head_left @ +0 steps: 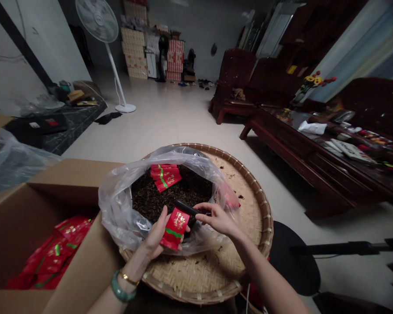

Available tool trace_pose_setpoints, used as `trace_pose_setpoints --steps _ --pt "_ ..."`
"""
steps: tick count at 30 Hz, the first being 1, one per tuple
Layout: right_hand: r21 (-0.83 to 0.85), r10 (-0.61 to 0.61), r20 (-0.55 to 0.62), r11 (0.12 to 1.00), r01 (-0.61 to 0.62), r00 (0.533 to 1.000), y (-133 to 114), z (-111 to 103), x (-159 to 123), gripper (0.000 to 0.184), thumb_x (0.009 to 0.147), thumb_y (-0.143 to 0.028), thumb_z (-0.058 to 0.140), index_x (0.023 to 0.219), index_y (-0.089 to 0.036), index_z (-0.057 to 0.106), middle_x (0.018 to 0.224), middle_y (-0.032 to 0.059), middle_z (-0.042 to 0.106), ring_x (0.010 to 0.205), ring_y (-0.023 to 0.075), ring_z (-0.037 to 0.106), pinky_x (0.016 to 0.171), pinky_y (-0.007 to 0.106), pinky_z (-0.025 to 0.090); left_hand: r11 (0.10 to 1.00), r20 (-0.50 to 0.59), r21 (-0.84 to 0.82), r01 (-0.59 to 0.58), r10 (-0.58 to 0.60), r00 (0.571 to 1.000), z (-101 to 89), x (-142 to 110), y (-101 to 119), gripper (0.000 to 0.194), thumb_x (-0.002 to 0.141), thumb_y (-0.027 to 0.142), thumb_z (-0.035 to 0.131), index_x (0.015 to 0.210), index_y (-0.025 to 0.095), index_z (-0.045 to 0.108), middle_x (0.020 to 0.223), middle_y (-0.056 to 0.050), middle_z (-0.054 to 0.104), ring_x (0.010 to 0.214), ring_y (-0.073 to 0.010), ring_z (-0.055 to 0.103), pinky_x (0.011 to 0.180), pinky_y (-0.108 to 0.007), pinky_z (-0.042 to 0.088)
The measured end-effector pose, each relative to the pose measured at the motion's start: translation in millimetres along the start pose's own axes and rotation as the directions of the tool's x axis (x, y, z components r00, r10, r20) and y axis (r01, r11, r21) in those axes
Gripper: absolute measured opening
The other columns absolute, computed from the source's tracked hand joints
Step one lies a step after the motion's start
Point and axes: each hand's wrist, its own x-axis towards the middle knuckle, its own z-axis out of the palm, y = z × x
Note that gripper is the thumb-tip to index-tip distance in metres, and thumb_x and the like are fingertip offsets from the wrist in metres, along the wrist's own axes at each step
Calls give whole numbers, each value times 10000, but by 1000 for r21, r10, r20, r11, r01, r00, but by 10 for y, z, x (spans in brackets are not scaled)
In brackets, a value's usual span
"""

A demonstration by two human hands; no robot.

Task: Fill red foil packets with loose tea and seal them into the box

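Note:
My left hand is closed on a small red packet with gold and green print, held upright over the bag's near edge. My right hand pinches a dark scoop whose end sits at the packet's mouth. Both are above a clear plastic bag full of dark loose tea leaves. Several empty red packets lie on the tea at the far side. The bag rests in a round woven bamboo tray.
An open cardboard box at my left holds several red packets. A dark wooden table with clutter and wooden chairs stand at the right. A standing fan and stacked boxes are far back. A black stool is near right.

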Motion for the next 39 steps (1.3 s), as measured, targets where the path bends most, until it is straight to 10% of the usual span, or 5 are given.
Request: trace_pose_setpoints --steps 23,29,33,39 --pt "77 33 59 996 -38 998 40 -130 -30 448 713 -442 673 1055 -154 640 800 28 654 655 132 554 563 234 401 1000 3 -15 17 -17 1000 -16 3 -12 584 865 637 337 957 124 601 749 -110 693 501 -175 607 404 -309 539" --pt "-380 -139 -218 924 47 966 389 -299 -38 323 774 -347 606 1036 -162 641 999 98 672 890 231 610 785 350 466 999 2 -34 22 -22 1000 -19 2 1 580 860 645 341 886 132 610 745 -100 694 494 -167 604 402 -303 536" --pt "-661 -195 -158 749 43 968 621 -247 -68 306 775 -256 610 1059 -144 623 994 121 662 938 255 597 831 374 464 999 -3 -32 33 -33 999 -5 -13 0 586 854 651 350 862 129 616 717 -95 692 488 -164 606 402 -289 530" --pt "-660 -250 -182 748 71 951 481 -125 -43 264 866 -313 530 1067 -165 615 1012 115 660 935 244 594 834 377 459 998 18 -37 56 -56 998 -8 -17 -29 629 847 669 340 995 125 619 726 -104 703 500 -168 619 416 -279 526"
